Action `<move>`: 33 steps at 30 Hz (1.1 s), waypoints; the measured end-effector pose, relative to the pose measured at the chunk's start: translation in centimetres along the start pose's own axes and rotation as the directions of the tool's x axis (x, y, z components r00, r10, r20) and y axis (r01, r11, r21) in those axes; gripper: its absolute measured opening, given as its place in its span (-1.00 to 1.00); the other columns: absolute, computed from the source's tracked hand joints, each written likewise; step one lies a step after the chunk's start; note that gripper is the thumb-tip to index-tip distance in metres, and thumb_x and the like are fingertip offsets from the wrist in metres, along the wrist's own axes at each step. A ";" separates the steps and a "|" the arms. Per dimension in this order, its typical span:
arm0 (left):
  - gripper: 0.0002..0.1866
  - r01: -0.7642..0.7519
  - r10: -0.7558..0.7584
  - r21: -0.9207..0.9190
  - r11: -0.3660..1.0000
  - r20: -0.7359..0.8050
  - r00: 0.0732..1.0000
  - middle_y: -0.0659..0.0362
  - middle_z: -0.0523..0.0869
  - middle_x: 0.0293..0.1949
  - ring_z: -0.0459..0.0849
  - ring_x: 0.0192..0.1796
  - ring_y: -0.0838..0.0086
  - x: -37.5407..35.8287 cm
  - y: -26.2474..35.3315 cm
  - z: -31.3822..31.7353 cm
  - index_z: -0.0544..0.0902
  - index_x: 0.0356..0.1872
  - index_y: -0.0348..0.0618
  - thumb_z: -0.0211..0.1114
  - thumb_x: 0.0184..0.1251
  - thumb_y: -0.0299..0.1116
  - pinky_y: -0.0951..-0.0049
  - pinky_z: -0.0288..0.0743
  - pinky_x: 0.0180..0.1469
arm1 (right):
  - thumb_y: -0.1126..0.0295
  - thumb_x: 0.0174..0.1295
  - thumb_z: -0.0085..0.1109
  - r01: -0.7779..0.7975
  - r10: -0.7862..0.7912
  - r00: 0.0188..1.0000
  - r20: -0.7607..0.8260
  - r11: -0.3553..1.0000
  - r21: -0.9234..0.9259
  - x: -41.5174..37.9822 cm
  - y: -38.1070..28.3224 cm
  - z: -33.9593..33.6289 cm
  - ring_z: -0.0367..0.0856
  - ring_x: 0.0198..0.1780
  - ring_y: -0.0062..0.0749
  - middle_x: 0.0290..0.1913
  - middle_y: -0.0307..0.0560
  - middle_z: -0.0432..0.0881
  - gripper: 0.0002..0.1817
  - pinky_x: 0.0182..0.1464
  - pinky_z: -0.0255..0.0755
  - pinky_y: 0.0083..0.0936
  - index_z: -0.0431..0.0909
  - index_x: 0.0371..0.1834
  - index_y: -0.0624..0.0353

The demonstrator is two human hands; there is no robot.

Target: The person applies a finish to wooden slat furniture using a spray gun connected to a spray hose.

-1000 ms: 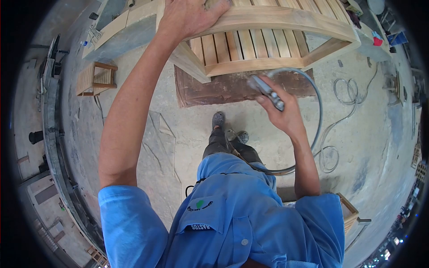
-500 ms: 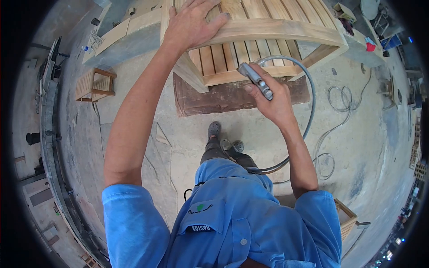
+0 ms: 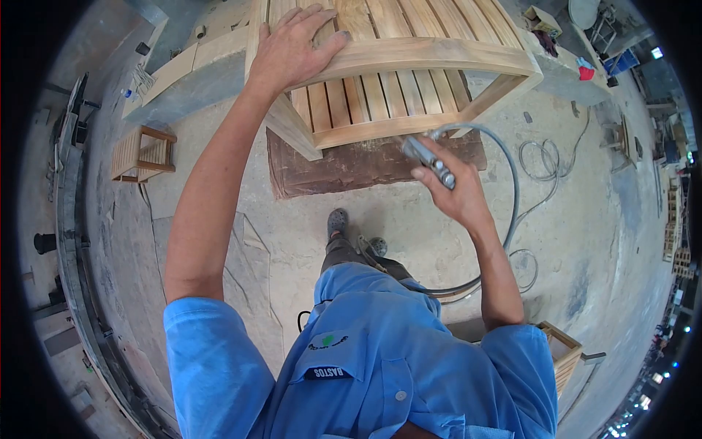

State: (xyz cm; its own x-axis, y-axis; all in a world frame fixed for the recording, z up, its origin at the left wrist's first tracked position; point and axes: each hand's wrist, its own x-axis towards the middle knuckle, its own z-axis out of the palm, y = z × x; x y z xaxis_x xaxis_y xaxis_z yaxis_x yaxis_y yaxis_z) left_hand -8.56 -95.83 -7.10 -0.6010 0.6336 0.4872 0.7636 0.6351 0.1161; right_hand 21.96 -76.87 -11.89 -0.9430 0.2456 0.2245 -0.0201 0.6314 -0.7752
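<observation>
A slatted wooden piece of furniture [image 3: 431, 55] with a lower slatted shelf stands on a brown covered block [image 3: 351, 167]. My left hand [image 3: 296, 47] lies spread on its top near the left front corner, fingers apart. My right hand [image 3: 457, 183] is wrapped round a metal air tool [image 3: 430, 162], just in front of the lower front rail. A grey hose [image 3: 514, 168] runs from the tool in a loop past my right forearm towards my waist. The tool's front end is slightly blurred.
A small slatted wooden stool [image 3: 144, 154] stands on the floor at the left, another wooden piece [image 3: 561, 350] at the lower right. Coiled hose [image 3: 541, 157] lies on the floor at the right. A low concrete ledge [image 3: 186, 88] runs behind, with a red cloth [image 3: 586, 69] on its right part.
My right hand and the tool have moved slightly down and to the right, away from the shelf's front rail. The furniture and my left hand appear shifted left in view.
</observation>
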 end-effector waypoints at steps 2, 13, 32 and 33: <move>-0.33 0.038 -0.038 0.007 0.999 0.030 0.999 0.15 0.46 0.52 0.34 0.58 0.15 0.1 0.5 -0.3 0.57 0.43 0.13 0.18 0.42 0.24 -0.36 -0.02 0.57 | 0.05 0.30 0.42 0.012 -0.012 0.999 0.031 1.000 -0.004 -0.1 0.3 0.0 0.80 -0.04 0.10 -0.04 0.20 0.79 -0.42 -0.03 0.64 -0.18 0.62 0.34 0.02; -0.33 0.083 -0.081 -0.044 0.996 0.063 0.995 0.14 0.47 0.52 0.32 0.59 0.15 0.0 1.6 -1.4 0.57 0.43 0.10 0.19 0.42 0.22 -0.32 -0.02 0.58 | 0.05 0.31 0.42 0.012 -0.014 0.998 -0.059 0.999 -0.036 3.0 0.4 -0.4 0.83 -0.12 0.02 -0.12 0.16 0.81 -0.42 -0.12 0.63 -0.27 0.60 0.36 0.01; -0.30 0.067 -0.062 -0.068 0.995 0.070 0.996 0.19 0.46 0.52 0.33 0.59 0.26 0.1 0.2 -0.6 0.57 0.42 0.13 0.19 0.37 0.28 -0.27 0.00 0.62 | 0.01 0.29 0.43 0.013 -0.019 0.997 -0.069 0.995 -0.099 -1.3 1.7 -2.4 0.82 -0.13 0.07 -0.12 0.17 0.80 -0.39 -0.09 0.63 -0.21 0.61 0.34 0.02; -0.30 0.063 -0.058 -0.072 0.995 0.071 0.996 0.19 0.46 0.52 0.33 0.59 0.26 0.1 0.3 -0.7 0.57 0.42 0.13 0.19 0.37 0.28 -0.27 0.00 0.62 | 0.01 0.29 0.43 0.053 -0.060 0.996 -0.072 0.994 -0.094 -1.4 1.7 -2.5 0.83 -0.15 0.04 -0.13 0.18 0.80 -0.39 -0.09 0.63 -0.24 0.61 0.34 0.04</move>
State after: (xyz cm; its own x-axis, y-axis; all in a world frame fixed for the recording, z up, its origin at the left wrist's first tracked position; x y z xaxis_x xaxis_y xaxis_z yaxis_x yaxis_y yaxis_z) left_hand -8.27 -95.88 -6.43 -0.6592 0.6256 0.4173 0.7394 0.6403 0.2081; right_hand 24.11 -74.30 -12.08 -0.9140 0.2595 0.3119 -0.0383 0.7100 -0.7031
